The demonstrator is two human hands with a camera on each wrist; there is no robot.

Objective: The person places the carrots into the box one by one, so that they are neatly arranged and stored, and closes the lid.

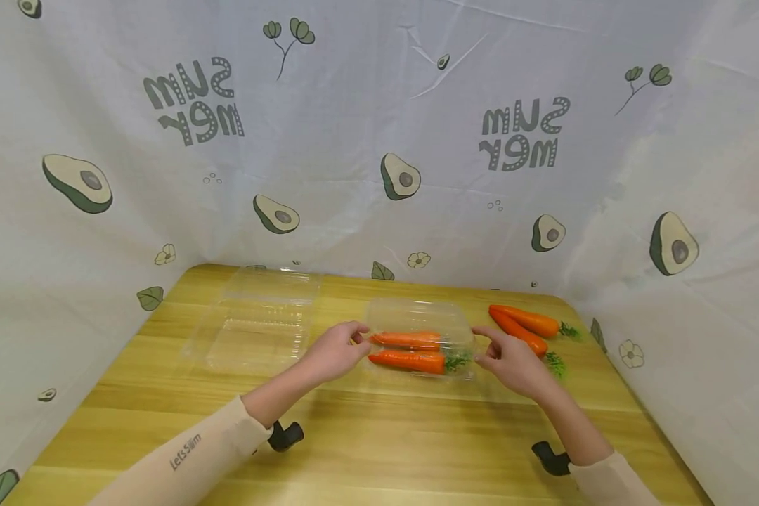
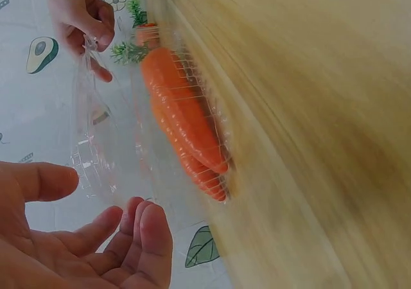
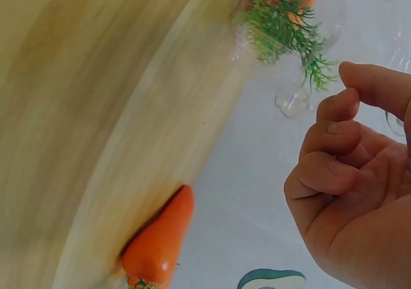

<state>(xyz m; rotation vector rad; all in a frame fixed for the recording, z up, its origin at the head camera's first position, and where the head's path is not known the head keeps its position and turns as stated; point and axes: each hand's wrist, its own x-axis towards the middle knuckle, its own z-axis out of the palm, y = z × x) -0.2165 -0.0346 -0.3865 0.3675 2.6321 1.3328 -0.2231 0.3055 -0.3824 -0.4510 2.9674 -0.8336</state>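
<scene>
Two orange carrots [image 1: 411, 362] with green tops lie in a clear plastic clamshell box [image 1: 420, 309], seen through its transparent wall. My left hand [image 1: 338, 351] is at the box's left end, by the carrot tips. In the left wrist view, thumb and fingers of this left hand [image 2: 96, 237] stand apart, right by the edge of the clear lid [image 2: 96, 154]. At the other end, my right hand [image 1: 512, 362] pinches a corner of the lid between thumb and fingers, close to the leafy tops [image 3: 286, 32].
Another clear plastic box [image 1: 259, 337] stands open at the left of the wooden table [image 1: 379, 436]. Two loose carrots [image 1: 525, 327] lie on the right, close behind my right hand; one of these carrots [image 3: 160, 244] also shows in the right wrist view. Avocado-printed sheeting [image 1: 354, 140] hangs around the table.
</scene>
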